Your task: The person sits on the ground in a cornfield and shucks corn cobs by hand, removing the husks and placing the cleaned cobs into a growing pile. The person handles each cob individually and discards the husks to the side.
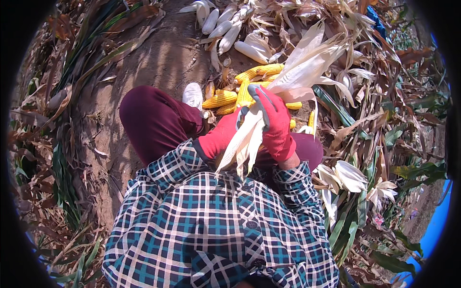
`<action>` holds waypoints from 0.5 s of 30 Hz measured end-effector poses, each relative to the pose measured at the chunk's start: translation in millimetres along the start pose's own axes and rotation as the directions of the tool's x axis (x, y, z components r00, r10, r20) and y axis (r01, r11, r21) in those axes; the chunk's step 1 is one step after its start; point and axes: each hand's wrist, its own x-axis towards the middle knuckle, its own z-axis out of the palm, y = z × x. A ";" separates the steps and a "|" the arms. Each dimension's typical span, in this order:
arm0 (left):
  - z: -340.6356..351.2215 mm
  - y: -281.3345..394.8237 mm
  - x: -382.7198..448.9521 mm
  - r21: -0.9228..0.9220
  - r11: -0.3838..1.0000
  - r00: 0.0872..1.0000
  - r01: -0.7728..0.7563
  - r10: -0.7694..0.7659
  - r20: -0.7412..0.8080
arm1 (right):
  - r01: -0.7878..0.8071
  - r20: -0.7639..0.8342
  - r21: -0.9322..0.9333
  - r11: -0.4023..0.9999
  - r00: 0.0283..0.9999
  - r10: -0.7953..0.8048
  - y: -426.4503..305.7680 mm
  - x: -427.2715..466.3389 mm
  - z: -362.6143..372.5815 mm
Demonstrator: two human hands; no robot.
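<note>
Both my hands, in red gloves with grey palms, meet above my crossed legs. My right hand (275, 124) is closed around a pale dry corn husk (246, 135), whose loose strips hang toward my shirt. More spread husk leaves (306, 68) fan out beyond that hand to the upper right. My left hand (223, 135) is curled against the husk from the other side, its fingertips partly covered. Whether an ear sits inside the grip is hidden. Just past my hands lies a pile of bare yellow corn ears (243, 91).
Several ears in pale husks (230, 36) lie farther out on the bare soil (155, 61). Dry stalks and leaves (381, 97) cover the right side, with more stalks (68, 61) at left. A corn stubble stump (225, 70) stands near my white shoe (192, 95).
</note>
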 end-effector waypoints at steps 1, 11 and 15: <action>1.6 -3.1 -0.8 0.053 0.999 1.000 0.001 -0.001 0.016 | -0.045 -0.044 -0.033 0.998 0.998 0.044 1.2 2.4 2.0; -11.7 -17.5 -9.2 -0.154 0.980 0.980 0.129 -0.102 0.173 | -0.205 0.186 0.408 0.889 0.973 0.139 8.2 -4.0 3.0; -12.5 27.5 -8.6 -0.002 0.980 0.960 0.197 -0.192 0.202 | -0.426 0.162 0.669 0.609 0.884 0.439 -5.1 -5.9 1.3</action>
